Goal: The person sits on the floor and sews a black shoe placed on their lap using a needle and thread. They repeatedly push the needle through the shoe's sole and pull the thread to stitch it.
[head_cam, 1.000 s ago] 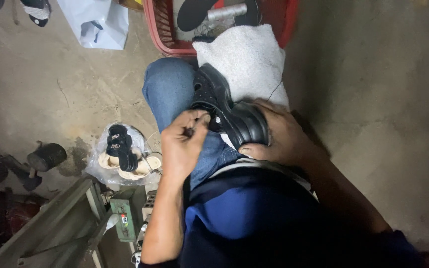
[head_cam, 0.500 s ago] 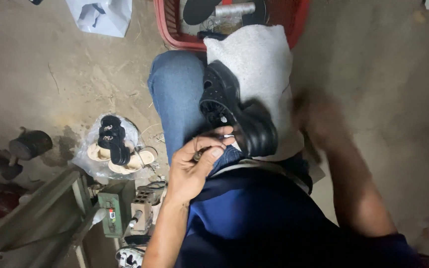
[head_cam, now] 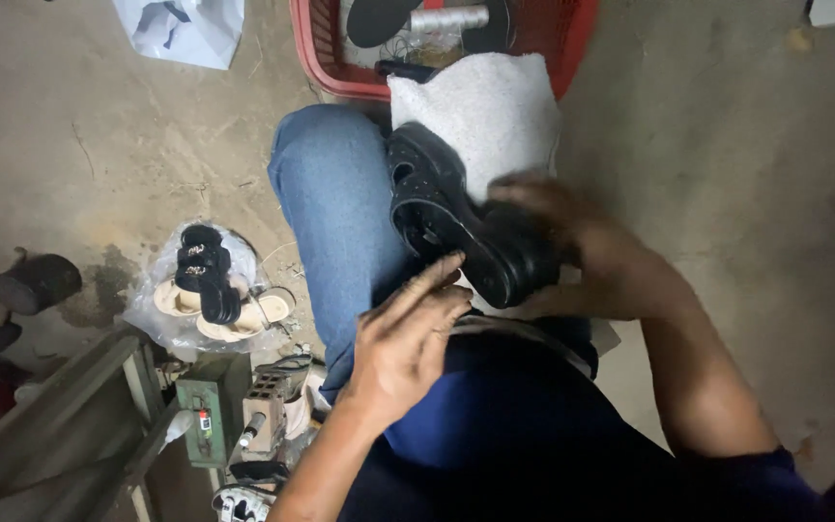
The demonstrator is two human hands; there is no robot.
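Observation:
A black chunky-soled sandal lies on a white cloth over my lap. My right hand is wrapped around its heel end, somewhat blurred. My left hand hovers just below the sandal over my blue-jeaned thigh, fingers stretched toward the sole; whether something thin is pinched between them cannot be made out.
A red plastic basket with a dark insole and a grey cylinder stands beyond my knees. A clear bag of sandals lies on the concrete floor at left, with a hammer, a small green machine and a white bag around it.
My right hand, away from the sandal half a second ago, has come back onto its heel. My left hand has opened its fingers and shifted slightly right below the sole.

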